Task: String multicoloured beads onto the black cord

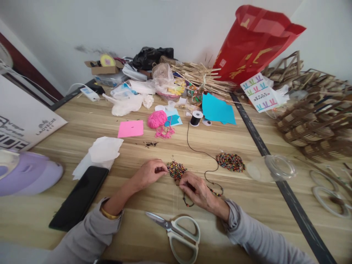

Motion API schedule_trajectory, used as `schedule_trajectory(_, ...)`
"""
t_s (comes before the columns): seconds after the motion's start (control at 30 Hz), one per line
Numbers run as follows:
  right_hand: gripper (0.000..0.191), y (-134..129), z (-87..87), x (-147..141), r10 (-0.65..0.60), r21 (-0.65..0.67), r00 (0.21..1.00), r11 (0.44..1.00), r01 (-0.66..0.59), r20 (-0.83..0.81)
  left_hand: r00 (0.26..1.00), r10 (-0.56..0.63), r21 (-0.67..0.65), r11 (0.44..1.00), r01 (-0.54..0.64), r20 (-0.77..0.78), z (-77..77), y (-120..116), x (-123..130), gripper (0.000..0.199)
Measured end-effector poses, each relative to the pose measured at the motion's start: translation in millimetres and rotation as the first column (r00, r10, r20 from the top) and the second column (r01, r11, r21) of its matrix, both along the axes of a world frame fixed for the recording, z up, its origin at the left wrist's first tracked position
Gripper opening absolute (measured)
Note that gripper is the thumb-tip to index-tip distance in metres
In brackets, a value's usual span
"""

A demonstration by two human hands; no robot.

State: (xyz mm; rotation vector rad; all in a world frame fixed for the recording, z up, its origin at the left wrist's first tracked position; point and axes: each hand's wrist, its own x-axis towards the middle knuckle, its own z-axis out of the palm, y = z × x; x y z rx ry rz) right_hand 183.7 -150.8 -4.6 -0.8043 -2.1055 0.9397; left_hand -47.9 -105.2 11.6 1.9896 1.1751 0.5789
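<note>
A pile of small multicoloured beads [176, 169] lies on the table between my two hands. My left hand [150, 171] is closed in a pinch at the left edge of the pile; whatever is between its fingertips is too small to make out. My right hand [197, 189] pinches a thin black cord, whose dark tip pokes out left of the fingers. The black cord [202, 151] runs from a spool [196, 118] down toward my right hand, with beads threaded on it near the wrist. Scissors [176, 229] with pale handles lie partly open below the hands.
A coiled bead string [230, 162] and a clear plastic lid [258, 168] lie to the right. Pink yarn [157, 119], a pink card [130, 128] and blue sheets [218, 109] are farther back. A black phone [79, 198] lies left; woven baskets [310, 128] stand right.
</note>
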Motion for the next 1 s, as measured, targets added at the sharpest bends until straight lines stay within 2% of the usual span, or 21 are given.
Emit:
schedule_trajectory(0.5,0.015,0.7,1.7,-0.1,-0.008,0.001,1.0,1.0,0.008,0.029,0.993,0.002,0.072,0.997,0.006,-0.115,0.3,-1.7,3.7,0.011)
schedule_trajectory(1.0,0.012,0.8,4.3,2.0,-0.003,-0.008,0.998,1.0,0.003,0.057,0.992,-0.027,0.138,0.989,0.044,-0.124,-5.1,-6.4,8.8,0.013)
